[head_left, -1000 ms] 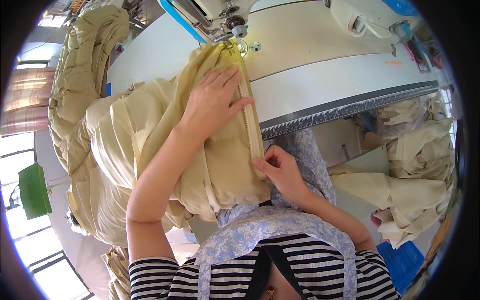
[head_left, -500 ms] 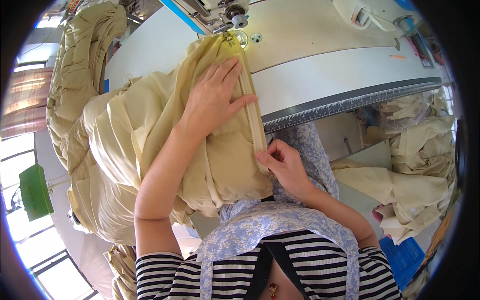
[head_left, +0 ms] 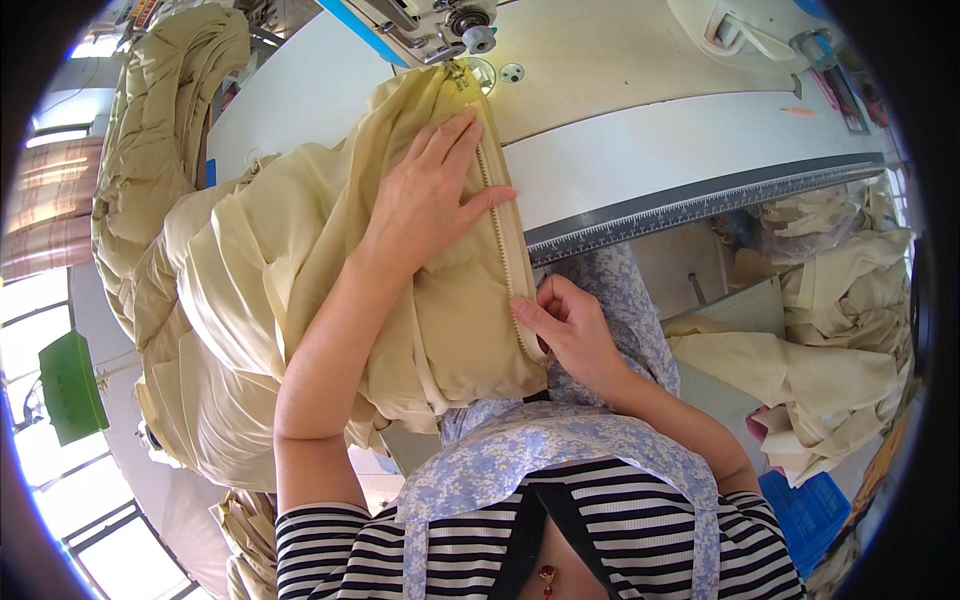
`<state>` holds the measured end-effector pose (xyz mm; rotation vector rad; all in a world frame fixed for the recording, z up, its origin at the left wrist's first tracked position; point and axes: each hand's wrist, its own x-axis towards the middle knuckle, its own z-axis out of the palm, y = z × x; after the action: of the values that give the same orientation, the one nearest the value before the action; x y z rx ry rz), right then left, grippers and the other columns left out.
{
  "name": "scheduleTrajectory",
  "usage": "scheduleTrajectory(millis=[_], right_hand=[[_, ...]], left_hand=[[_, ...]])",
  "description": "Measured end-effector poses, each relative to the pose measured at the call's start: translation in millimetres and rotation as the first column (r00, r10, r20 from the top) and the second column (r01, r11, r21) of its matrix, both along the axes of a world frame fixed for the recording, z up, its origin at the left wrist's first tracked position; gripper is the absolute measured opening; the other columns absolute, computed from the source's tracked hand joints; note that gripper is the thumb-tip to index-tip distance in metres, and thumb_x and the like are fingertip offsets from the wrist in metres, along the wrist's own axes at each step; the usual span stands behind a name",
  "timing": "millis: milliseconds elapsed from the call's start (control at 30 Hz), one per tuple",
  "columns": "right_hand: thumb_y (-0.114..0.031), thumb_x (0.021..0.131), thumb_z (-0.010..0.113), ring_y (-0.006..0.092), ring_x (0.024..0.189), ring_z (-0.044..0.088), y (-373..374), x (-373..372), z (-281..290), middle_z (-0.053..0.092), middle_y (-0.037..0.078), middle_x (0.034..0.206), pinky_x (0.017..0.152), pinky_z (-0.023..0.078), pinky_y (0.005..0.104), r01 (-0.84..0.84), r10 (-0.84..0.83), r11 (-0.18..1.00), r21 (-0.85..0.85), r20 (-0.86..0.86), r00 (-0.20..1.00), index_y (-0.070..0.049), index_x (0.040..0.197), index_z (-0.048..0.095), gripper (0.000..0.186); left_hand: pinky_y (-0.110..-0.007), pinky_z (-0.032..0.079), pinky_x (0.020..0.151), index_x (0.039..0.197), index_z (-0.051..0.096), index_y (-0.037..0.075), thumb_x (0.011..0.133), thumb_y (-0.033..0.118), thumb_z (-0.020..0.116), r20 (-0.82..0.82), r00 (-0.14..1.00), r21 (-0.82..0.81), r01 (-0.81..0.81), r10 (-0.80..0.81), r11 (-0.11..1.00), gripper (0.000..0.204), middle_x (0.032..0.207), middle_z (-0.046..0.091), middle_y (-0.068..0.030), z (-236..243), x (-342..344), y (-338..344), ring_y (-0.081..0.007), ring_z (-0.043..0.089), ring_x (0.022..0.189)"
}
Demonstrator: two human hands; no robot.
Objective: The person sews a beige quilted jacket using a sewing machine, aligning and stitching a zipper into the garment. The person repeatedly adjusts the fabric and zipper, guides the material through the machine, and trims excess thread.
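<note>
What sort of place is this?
Likely a garment sewing workshop: a sewing machine, a worktable edged with a ruler strip, and zippered beige fabric, with more beige cloth heaped at right.

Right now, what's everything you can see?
padded garment: at least 1, tan, centre
zipper: 1, tan, garment's right edge
sewing machine: 1, white and blue, top
table: 1, white and beige, upper right
ruler: 1, dark grey, table's near edge
cloth pieces: several, cream, right
bin: 1, blue, lower right
panel: 1, green, far left
curtain: 1, striped pinkish, left
windows: count unclear, bright, left
apron: 1, floral blue, lower centre
shirt: 1, black-white striped, bottom
left hand: 1, bare, flat beside zipper
right hand: 1, bare, pinching zipper's lower end
</note>
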<state>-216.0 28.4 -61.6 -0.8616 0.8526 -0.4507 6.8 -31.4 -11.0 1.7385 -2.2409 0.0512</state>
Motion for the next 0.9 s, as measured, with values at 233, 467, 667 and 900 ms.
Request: scheduleTrajectory(millis=[233,467,667,900], right_hand=[[-0.024,0.100,0.069,0.0020,0.053,0.044,-1,-1,-7,0.054,-0.004,0.064,0.046,0.032,0.0226,-0.010,0.009,0.999,-0.045,-0.032,0.999,-0.006,0.083,0.052,0.030],[-0.028,0.092,0.077,0.0100,0.054,0.053,-26,-9,27,0.061,0.006,0.064,0.051,0.045,0.0276,-0.223,0.062,0.807,-0.546,-0.298,0.953,-0.002,0.082,0.059,0.033],[-0.020,0.093,0.073,0.0199,0.063,0.059,-140,23,61,0.062,0.009,0.079,0.061,0.050,0.0330,-0.184,-0.243,0.373,-0.909,-0.287,0.926,-0.003,0.085,0.065,0.021],[-0.026,0.084,0.069,0.0356,0.077,0.064,-222,92,16,0.068,0.015,0.084,0.075,0.051,0.0435,-0.423,-0.347,0.253,-0.870,-0.490,0.800,-0.005,0.081,0.070,0.022]], left_hand=[[-0.041,0.049,0.103,0.131,0.060,-0.004,0.085,0.040,0.078,0.010,1.000,0.008,0.009,-0.009,1.000,0.066,0.141,0.057,-0.0143,-2,0,0,-0.0333,0.055,0.127],[-0.044,0.043,0.109,0.130,0.059,-0.005,0.086,0.044,0.074,0.040,0.999,-0.065,0.005,-0.003,0.998,0.068,0.140,0.055,-0.0148,-5,0,2,-0.0351,0.050,0.130],[-0.044,0.042,0.110,0.130,0.058,-0.003,0.085,0.050,0.071,0.054,0.998,-0.047,-0.031,0.033,0.998,0.071,0.138,0.054,-0.0157,-6,-3,4,-0.0349,0.052,0.127],[-0.046,0.040,0.113,0.129,0.059,-0.003,0.083,0.052,0.071,0.138,0.990,-0.026,-0.032,0.035,0.999,0.073,0.136,0.055,-0.0166,0,-6,4,-0.0330,0.053,0.125]])
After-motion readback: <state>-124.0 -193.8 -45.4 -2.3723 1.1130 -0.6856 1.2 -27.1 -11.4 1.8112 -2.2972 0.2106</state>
